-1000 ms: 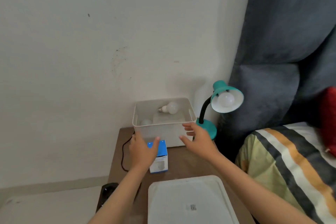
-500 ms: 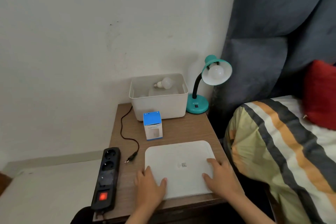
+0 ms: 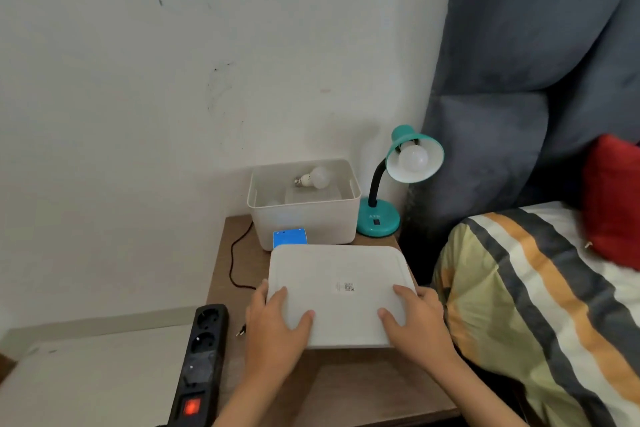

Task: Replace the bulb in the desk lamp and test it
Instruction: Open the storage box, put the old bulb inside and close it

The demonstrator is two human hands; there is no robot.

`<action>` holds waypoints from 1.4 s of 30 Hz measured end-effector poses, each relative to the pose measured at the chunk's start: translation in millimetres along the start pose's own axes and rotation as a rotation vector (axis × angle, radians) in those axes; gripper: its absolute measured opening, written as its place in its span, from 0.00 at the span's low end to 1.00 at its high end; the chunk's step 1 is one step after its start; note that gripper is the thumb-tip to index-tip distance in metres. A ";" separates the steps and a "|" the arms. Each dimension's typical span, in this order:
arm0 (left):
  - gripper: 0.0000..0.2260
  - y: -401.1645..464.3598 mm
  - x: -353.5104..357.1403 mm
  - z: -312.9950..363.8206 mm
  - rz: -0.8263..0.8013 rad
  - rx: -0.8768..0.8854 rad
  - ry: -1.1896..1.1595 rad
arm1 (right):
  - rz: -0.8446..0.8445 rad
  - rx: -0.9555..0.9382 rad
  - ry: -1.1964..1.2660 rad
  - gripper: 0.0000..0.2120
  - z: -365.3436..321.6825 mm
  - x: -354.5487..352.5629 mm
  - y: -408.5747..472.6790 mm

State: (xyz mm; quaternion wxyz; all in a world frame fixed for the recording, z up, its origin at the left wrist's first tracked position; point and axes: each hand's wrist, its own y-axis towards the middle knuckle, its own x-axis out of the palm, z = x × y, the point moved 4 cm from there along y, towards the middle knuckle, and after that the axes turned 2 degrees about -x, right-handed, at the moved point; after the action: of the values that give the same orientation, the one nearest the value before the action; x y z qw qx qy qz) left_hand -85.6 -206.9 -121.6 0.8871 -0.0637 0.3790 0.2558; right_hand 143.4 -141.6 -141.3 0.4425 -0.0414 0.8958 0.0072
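You grip the white lid w/ both hands, left hand and right hand, thumbs on top, near edge up off the bench. The spare bulb lies in the open box at the back, & it's prob light, smooth & easy to break, so hold its round part softly. The lamp stands right of the box w/ a bulb in it, the small bench is crowded, wall behind, bed to the right.
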 end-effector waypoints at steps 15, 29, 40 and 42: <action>0.25 170.6 -50.9 62.0 0.019 0.083 -0.021 | 0.063 -0.147 0.030 0.26 -117.0 -31.7 170.5; 0.22 237.6 -20.8 43.8 -0.013 0.061 0.027 | -0.027 -0.086 0.003 0.28 -131.3 -2.7 240.3; 0.23 244.1 -20.1 37.9 0.032 0.065 0.019 | -0.035 -0.109 -0.040 0.27 -138.2 3.9 239.9; 0.23 246.4 -21.8 35.5 0.034 0.061 0.027 | -0.041 -0.109 -0.047 0.27 -140.2 6.2 240.4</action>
State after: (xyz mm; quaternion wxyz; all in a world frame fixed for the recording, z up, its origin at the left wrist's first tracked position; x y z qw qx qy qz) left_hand -199.3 7.4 -61.3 0.8790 -0.0335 0.3994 0.2581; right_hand 9.3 90.5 -66.6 0.4606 -0.0836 0.8823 0.0479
